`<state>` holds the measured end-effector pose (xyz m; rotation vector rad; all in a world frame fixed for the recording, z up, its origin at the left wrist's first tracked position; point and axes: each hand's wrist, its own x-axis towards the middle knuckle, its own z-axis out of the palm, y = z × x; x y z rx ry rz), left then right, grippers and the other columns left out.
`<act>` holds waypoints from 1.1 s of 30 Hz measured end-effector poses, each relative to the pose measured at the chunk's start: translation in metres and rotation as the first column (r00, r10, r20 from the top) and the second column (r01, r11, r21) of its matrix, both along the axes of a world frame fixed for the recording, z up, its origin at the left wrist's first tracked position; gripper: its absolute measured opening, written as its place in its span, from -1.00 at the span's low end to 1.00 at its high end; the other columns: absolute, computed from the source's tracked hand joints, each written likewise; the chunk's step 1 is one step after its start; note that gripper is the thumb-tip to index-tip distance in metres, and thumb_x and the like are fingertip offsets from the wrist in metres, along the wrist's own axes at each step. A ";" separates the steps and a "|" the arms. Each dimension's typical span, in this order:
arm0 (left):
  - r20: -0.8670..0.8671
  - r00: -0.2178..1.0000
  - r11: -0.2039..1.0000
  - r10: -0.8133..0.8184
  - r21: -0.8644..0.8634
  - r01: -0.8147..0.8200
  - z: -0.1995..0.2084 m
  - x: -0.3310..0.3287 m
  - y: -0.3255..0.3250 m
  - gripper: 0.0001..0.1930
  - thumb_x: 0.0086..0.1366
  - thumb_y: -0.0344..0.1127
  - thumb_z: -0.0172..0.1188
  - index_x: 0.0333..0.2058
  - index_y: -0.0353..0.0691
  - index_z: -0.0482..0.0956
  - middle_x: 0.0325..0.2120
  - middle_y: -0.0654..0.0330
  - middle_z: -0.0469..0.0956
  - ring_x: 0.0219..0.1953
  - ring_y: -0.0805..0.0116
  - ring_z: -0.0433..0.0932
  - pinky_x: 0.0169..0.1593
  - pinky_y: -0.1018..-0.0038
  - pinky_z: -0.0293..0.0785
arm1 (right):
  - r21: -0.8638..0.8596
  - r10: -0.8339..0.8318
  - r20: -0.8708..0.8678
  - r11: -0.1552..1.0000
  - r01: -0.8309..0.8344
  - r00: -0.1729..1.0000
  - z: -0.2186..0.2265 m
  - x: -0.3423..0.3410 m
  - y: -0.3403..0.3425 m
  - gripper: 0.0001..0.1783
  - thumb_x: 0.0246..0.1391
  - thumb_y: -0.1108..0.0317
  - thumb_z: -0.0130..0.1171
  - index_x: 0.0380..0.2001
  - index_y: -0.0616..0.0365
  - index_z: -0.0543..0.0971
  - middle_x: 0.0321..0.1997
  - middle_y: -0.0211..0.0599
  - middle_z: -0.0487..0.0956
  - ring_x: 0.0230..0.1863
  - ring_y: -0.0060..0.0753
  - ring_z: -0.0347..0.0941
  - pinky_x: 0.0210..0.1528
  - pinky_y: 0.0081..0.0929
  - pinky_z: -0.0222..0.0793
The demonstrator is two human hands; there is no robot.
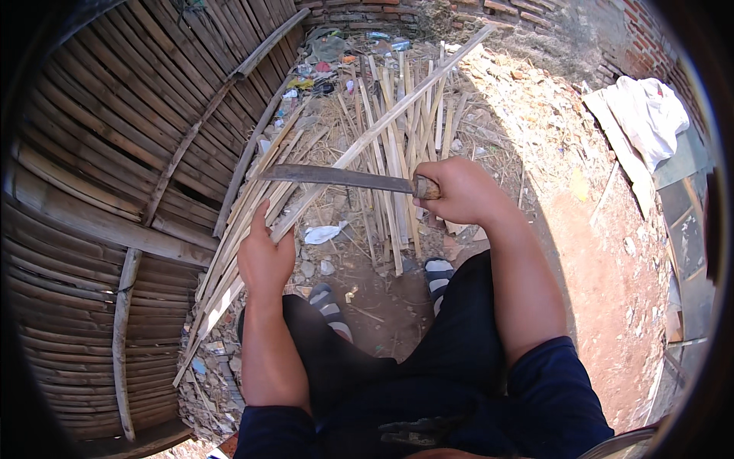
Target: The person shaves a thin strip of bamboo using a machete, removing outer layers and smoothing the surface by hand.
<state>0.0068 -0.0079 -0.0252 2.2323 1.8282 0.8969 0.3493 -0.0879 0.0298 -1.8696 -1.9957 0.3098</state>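
A machete is in my right hand (464, 190), its fingers closed round the wooden handle (428, 188). The dark blade of the machete (352, 178) points left and crosses a long pale bamboo strip (397, 111). My left hand (266, 256) grips that strip below the blade, so it slants from the lower left up to the far right. Whether the edge touches the strip or only passes over it, I cannot tell. Ahead of my feet lies a pile of split bamboo strips (394, 153). More strips (222, 283) lean in a bundle beside my left hand.
A wall of bamboo slats (99, 153) rises close on the left. At the back stands a brick wall (367, 17) with litter at its foot. White cloth (650, 118) hangs at the right. A crumpled white scrap (325, 232) lies on the ground near my sandalled feet (330, 307).
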 end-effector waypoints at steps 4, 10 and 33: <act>0.051 0.998 0.999 -0.043 0.017 0.042 0.002 -0.002 -0.002 -0.35 0.19 -0.17 0.44 0.27 -0.12 0.56 -0.36 -0.14 0.72 -0.31 -0.18 0.72 -0.19 0.09 0.61 | -0.104 0.055 -0.023 0.993 -0.057 0.998 0.006 -0.005 0.007 -0.66 0.06 0.15 0.45 -0.22 0.13 0.65 -0.37 0.03 0.66 -0.20 0.21 0.63 -0.13 0.04 0.50; 0.022 0.999 0.999 0.029 0.014 -0.029 0.007 -0.005 0.003 -0.36 0.22 -0.13 0.43 0.28 -0.11 0.56 -0.33 -0.16 0.73 -0.28 -0.17 0.72 -0.19 0.09 0.61 | 0.039 -0.296 -0.254 0.948 0.315 0.921 0.000 0.050 0.007 -0.61 0.11 0.12 0.43 -0.14 0.19 0.67 -0.30 0.11 0.68 -0.19 0.20 0.63 -0.09 -0.01 0.51; 0.042 0.998 0.998 0.037 0.040 -0.039 0.005 -0.007 0.003 -0.39 0.21 -0.13 0.44 0.24 -0.12 0.60 -0.37 -0.15 0.71 -0.32 -0.18 0.72 -0.19 0.10 0.61 | -0.022 -0.344 -0.282 0.936 0.353 0.895 0.000 0.054 0.003 -0.57 0.10 0.10 0.45 -0.10 0.20 0.67 -0.24 0.05 0.70 -0.16 0.13 0.64 -0.05 -0.05 0.52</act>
